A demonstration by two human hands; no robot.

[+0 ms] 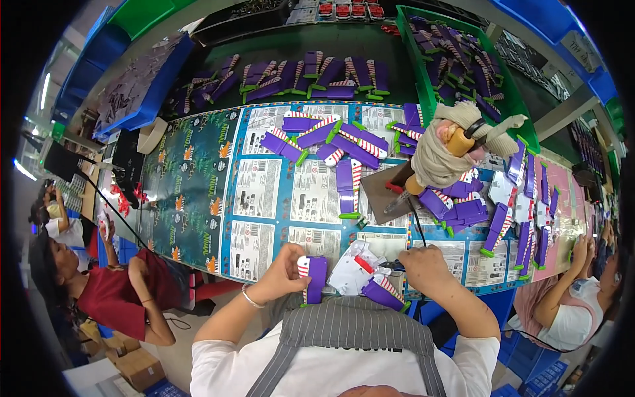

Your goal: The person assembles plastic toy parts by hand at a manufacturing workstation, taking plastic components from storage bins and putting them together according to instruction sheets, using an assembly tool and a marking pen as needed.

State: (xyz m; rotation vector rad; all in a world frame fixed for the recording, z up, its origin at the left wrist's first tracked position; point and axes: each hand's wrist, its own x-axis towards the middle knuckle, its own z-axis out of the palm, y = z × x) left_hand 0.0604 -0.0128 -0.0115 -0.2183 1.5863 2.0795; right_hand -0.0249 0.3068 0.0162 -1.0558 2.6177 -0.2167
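Observation:
My left hand point(284, 270) is closed on the edge of a purple plastic part point(317, 280), which has a red-and-white striped strip. Just right of that part lies a white plastic body piece point(348, 272) with a red piece point(363, 264) on it. Another purple part point(382, 294), striped and green-tipped, angles out from the white piece's lower right. My right hand point(428, 268) is closed around a dark slim tool point(393, 264) that points left at the white piece. Its exact kind is hard to make out. A black cord point(419, 225) runs up from near that hand.
A cloth-wrapped stand point(442, 155) rises from the right-middle of the table. Several purple striped parts point(347, 178) lie on printed sheets point(254, 188). Assembled pieces point(522, 208) lie at right. A green bin point(423, 73) and blue bin point(149, 99) stand behind. People sit at both sides.

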